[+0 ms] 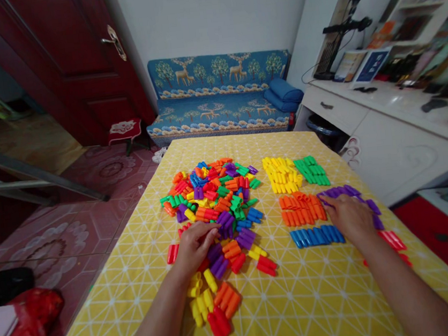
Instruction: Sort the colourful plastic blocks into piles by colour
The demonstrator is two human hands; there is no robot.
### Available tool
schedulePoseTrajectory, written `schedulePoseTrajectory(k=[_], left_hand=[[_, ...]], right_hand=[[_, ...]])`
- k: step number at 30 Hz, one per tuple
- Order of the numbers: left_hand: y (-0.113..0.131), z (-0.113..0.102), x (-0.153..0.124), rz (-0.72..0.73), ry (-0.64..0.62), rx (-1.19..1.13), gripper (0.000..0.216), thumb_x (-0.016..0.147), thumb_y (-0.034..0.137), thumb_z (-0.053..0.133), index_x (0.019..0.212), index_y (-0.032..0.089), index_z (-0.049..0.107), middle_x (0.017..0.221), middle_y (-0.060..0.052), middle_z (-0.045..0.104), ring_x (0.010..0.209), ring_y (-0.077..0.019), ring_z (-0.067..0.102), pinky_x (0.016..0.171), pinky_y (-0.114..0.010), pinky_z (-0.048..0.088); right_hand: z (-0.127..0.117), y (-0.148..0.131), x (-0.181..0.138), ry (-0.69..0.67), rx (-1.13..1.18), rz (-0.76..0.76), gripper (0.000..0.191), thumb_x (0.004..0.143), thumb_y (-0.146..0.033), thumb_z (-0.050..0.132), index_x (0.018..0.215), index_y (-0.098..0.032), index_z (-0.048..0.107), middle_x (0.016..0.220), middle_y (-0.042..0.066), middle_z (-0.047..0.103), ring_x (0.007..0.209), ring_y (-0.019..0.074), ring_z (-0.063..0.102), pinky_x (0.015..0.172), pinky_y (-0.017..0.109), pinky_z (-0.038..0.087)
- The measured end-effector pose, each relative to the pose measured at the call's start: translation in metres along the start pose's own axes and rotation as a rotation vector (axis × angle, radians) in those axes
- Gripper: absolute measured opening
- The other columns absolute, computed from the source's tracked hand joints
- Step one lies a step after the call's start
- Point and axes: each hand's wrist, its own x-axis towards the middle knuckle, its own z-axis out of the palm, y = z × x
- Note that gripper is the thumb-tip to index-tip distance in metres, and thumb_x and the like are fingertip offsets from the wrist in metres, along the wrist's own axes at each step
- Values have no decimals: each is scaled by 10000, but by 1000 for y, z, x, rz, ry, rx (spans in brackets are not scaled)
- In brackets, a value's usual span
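Observation:
Bullet-shaped plastic building blocks in mixed colours form a loose pile (pixel 211 196) on the left half of the table. My left hand (pixel 195 245) is at the pile's near edge, thumb and forefinger closed on a purple building block (pixel 225 225). Over on the right, my right hand (pixel 352 219) reaches to a row of purple blocks (pixel 339 192), its fingertips pinched at the row's left end. What those fingertips hold is partly hidden. Beside this hand lie grouped orange blocks (pixel 302 208) and blue blocks (pixel 316 236). Red blocks (pixel 393 240) show beyond the right wrist.
Yellow blocks (pixel 282 175) and green blocks (pixel 312 171) lie grouped farther back. Loose yellow, orange and red blocks sit near my left forearm. A yellow patterned cloth (pixel 289 317) covers the table. Behind it stands a blue sofa (pixel 221 106); a white desk (pixel 402 137) is at right.

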Motion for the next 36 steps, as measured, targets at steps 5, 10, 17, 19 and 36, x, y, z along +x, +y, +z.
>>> schedulePoseTrajectory(k=[5, 10, 17, 19, 36], left_hand=[[0, 0, 0, -4, -3, -4, 245, 947, 313, 518, 1007, 190, 722, 821, -58, 722, 767, -163, 663, 711, -259, 498], [0, 0, 0, 0, -1, -15, 246, 943, 311, 522, 995, 180, 724, 809, -60, 715, 755, -163, 659, 701, -257, 497], [-2, 1, 0, -15, -4, -6, 259, 945, 311, 519, 1024, 173, 724, 822, -60, 716, 764, -159, 659, 710, -254, 494], [-2, 1, 0, -9, -2, -10, 255, 944, 307, 521, 1021, 176, 725, 817, -58, 716, 762, -158, 659, 710, -253, 494], [-1, 1, 0, -20, 17, -9, 240, 939, 315, 535, 1018, 193, 725, 804, -45, 722, 745, -154, 663, 711, -253, 501]], right_hand=[[-13, -16, -4, 80, 116, 41, 370, 897, -292, 477, 1190, -187, 677, 919, 136, 644, 852, 283, 601, 727, 407, 458], [-38, -91, -36, 2, 661, -212, 304, 902, -269, 483, 1121, -177, 674, 1046, 93, 647, 954, 215, 618, 823, 346, 510], [-45, -172, -56, 8, 825, -333, 431, 840, -114, 517, 1252, -214, 593, 1356, 104, 481, 1235, 237, 482, 1034, 419, 439], [-45, -176, -46, 31, 747, -340, 459, 861, -97, 483, 1297, -218, 562, 1413, 106, 439, 1263, 252, 437, 1065, 454, 403], [-48, -173, -31, 0, 630, -263, 206, 845, -125, 562, 1044, -163, 593, 1130, 104, 596, 1087, 244, 508, 955, 391, 429]])
